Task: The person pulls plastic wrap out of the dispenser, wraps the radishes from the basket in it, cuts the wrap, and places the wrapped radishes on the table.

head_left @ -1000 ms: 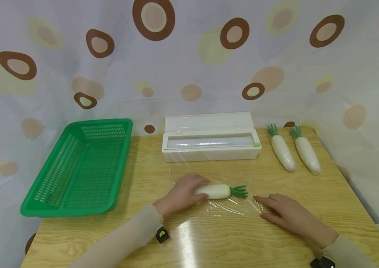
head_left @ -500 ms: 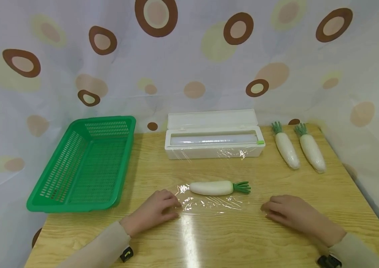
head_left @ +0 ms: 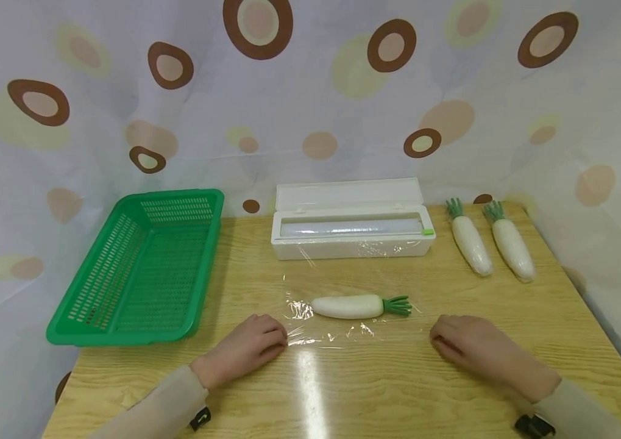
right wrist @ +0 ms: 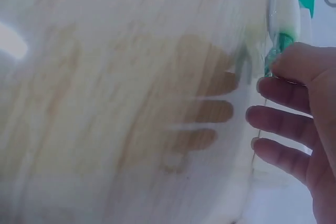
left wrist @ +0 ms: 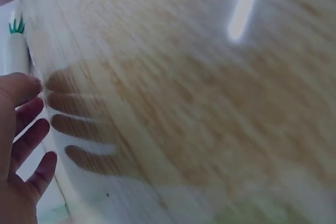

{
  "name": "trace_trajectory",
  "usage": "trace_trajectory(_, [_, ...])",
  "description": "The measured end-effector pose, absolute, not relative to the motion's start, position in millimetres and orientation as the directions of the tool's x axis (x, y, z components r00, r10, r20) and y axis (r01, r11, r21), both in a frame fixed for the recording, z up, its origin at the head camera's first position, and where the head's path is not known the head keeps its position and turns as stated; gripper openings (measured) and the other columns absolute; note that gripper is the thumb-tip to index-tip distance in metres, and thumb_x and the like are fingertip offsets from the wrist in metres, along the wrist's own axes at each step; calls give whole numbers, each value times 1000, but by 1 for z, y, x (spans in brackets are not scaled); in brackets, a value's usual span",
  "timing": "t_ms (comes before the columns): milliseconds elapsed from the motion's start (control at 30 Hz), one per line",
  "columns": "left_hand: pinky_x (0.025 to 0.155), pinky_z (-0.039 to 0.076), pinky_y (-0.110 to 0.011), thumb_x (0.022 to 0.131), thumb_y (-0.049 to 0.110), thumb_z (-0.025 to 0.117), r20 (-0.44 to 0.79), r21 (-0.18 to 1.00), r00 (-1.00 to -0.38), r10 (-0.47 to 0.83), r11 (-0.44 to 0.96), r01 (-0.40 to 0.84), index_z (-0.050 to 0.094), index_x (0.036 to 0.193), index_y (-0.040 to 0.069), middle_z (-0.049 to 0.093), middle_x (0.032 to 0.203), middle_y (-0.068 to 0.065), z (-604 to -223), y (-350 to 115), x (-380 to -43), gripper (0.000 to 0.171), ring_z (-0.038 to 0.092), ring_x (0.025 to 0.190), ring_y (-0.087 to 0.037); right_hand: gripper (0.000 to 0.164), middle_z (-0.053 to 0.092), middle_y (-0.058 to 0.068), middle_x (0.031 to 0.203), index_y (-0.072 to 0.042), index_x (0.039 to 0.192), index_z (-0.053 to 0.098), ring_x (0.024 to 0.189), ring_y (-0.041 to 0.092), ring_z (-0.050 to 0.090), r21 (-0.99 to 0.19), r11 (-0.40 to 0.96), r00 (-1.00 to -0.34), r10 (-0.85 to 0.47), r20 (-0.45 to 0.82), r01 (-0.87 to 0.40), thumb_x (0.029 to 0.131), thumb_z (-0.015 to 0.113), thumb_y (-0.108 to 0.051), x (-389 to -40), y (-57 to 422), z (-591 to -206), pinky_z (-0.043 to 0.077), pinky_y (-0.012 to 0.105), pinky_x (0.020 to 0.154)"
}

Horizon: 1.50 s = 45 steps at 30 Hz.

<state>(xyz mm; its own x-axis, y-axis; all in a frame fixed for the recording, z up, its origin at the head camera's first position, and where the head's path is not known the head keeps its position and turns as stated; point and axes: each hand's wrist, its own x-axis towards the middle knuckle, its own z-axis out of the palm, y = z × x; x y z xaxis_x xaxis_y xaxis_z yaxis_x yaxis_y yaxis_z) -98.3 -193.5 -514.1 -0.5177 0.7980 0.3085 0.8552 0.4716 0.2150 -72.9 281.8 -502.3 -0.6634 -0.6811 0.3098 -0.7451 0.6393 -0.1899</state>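
A white radish (head_left: 347, 306) with green leaf stubs lies on a sheet of clear plastic wrap (head_left: 337, 336), which runs back to the white wrap box (head_left: 351, 249). My left hand (head_left: 245, 349) pinches the sheet's near left corner between thumb and index finger; in the left wrist view, the left hand's (left wrist: 23, 140) other fingers are spread loosely. Off the leaf end, my right hand (head_left: 477, 347) pinches the near right corner. Thumb and index meet in the right wrist view, where the right hand (right wrist: 299, 108) has shiny film beside its thumb. The film's exact edge is hard to see.
A green plastic basket (head_left: 208, 268) stands at the left of the wooden table (head_left: 376, 396). Two wrapped radishes (head_left: 471, 245) (head_left: 512, 249) lie at the back right. The wrap box has its lid (head_left: 350, 194) up and a film roll (head_left: 351, 228) inside. A patterned curtain hangs behind.
My left hand has let go of the radish and moved left and toward me to the wrap's near corner. The right hand has shifted slightly right. The wrap's front edge now looks flatter.
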Motion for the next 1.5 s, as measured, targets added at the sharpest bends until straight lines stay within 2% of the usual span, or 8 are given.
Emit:
trace_trajectory(233, [91, 50, -36, 95, 34, 77, 204, 233, -632, 748, 590, 773, 68, 119, 14, 67, 113, 2, -512, -186, -94, 32, 61, 106, -16, 23, 64, -18, 91, -21, 101, 66, 78, -8, 53, -272, 711, -759, -577, 300, -648, 89, 79, -6, -75, 281, -491, 51, 23, 62])
trace_trajectory(433, [81, 46, -32, 99, 22, 73, 217, 203, -651, 728, 618, 759, 71, 108, 18, 67, 105, 5, -511, -180, -93, 11, 59, 95, -14, 25, 65, -16, 91, -19, 101, 65, 78, -5, 55, -265, 738, -778, -538, 325, -621, 87, 78, -3, -79, 280, -488, 52, 24, 63])
trace_trajectory(567, [81, 46, -31, 98, 18, 73, 247, 236, -671, 699, 629, 741, 73, 107, 17, 69, 105, 5, -511, -180, -96, 9, 60, 96, -14, 24, 64, -14, 90, -18, 100, 65, 78, -3, 56, -252, 755, -785, -515, 346, -606, 87, 77, -3, -83, 279, -488, 52, 25, 62])
trace_trajectory(800, [80, 51, -36, 100, 12, 70, 299, 389, -739, 604, 629, 673, 71, 107, 12, 71, 98, 2, -502, -175, -108, 7, 62, 90, -14, 27, 62, -13, 89, -20, 99, 63, 75, 1, 56, -248, 767, -788, -488, 374, -592, 86, 78, -2, -90, 279, -488, 50, 24, 60])
trace_trajectory(967, [87, 55, -39, 101, 6, 67, 255, 563, -820, 512, 611, 557, 70, 109, 5, 71, 101, -3, -496, -169, -116, 9, 66, 95, -16, 25, 64, -10, 91, -17, 100, 64, 74, 4, 57, -264, 766, -792, -471, 389, -585, 86, 77, -1, -96, 276, -489, 49, 25, 58])
trace_trajectory(1133, [83, 57, -35, 103, 6, 64, 209, 670, -873, 441, 586, 457, 70, 109, 6, 70, 101, -1, -499, -165, -123, 8, 65, 95, -15, 19, 63, -10, 90, -17, 100, 64, 73, 2, 54, -299, 794, -836, -426, 346, -529, 90, 75, -5, -100, 275, -492, 48, 25, 58])
trace_trajectory(1333, [79, 55, -31, 103, 6, 64, 175, 733, -908, 380, 566, 378, 70, 109, 8, 71, 99, -1, -507, -163, -128, 9, 64, 91, -13, 11, 63, -9, 88, -16, 101, 65, 73, 3, 54, -331, 824, -883, -386, 266, -460, 95, 71, -8, -106, 275, -498, 49, 28, 61])
trace_trajectory(1500, [81, 55, -34, 103, 6, 65, 177, 689, -911, 372, 615, 384, 71, 107, 7, 71, 100, -2, -513, -160, -131, 8, 64, 92, -14, 8, 65, -7, 89, -16, 100, 67, 76, 6, 56, -352, 838, -908, -371, 194, -418, 97, 70, -9, -110, 274, -501, 52, 32, 66])
